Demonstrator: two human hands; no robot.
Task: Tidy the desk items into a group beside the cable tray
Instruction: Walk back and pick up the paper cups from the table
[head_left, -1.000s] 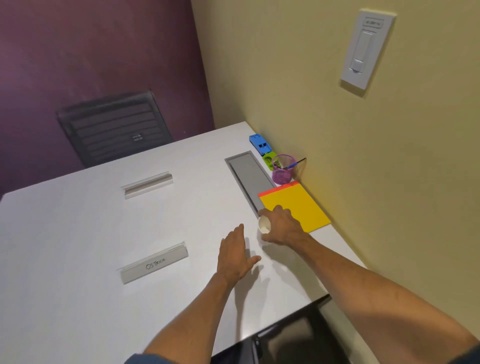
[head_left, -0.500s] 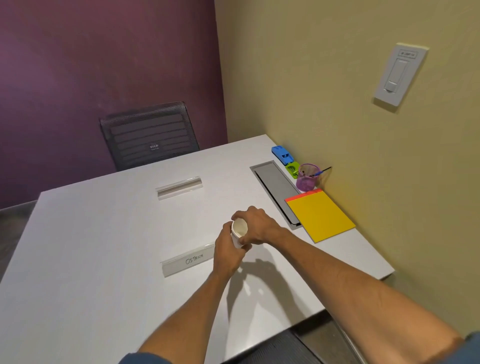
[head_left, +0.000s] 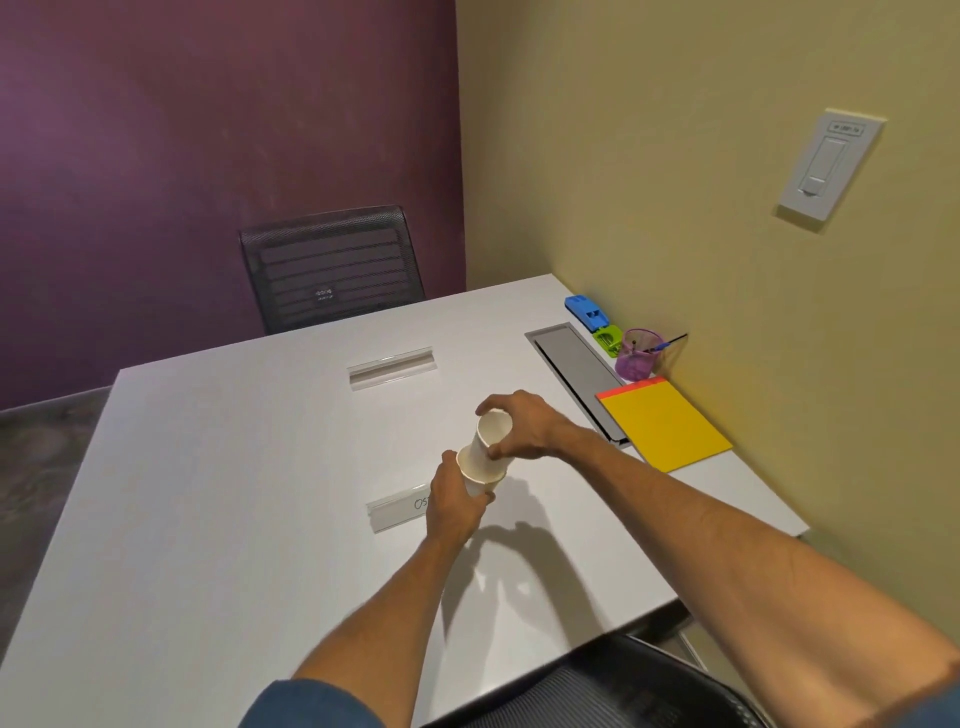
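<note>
Above the middle of the white desk (head_left: 208, 493), my right hand (head_left: 527, 426) grips a white paper cup (head_left: 494, 430) tilted with its mouth toward me. Its base sits in the mouth of a second white paper cup (head_left: 480, 470), which my left hand (head_left: 454, 506) holds from below. The grey cable tray (head_left: 574, 371) is set into the desk at the right. Beside it along the wall lie a yellow notepad (head_left: 665, 428), a purple pen cup (head_left: 635, 357), a green item (head_left: 609, 338) and a blue stapler (head_left: 586, 309).
Two clear name-plate holders lie on the desk, one far (head_left: 392, 366), one near (head_left: 397, 513) and partly behind my left hand. A black mesh chair (head_left: 332, 270) stands at the far side. Another chair seat (head_left: 597, 691) is below me. A wall switch (head_left: 826, 161) is on the right.
My right hand carried the cup from beside the notepad to the desk's middle. My left hand rose off the desk and now holds a second cup under it.
</note>
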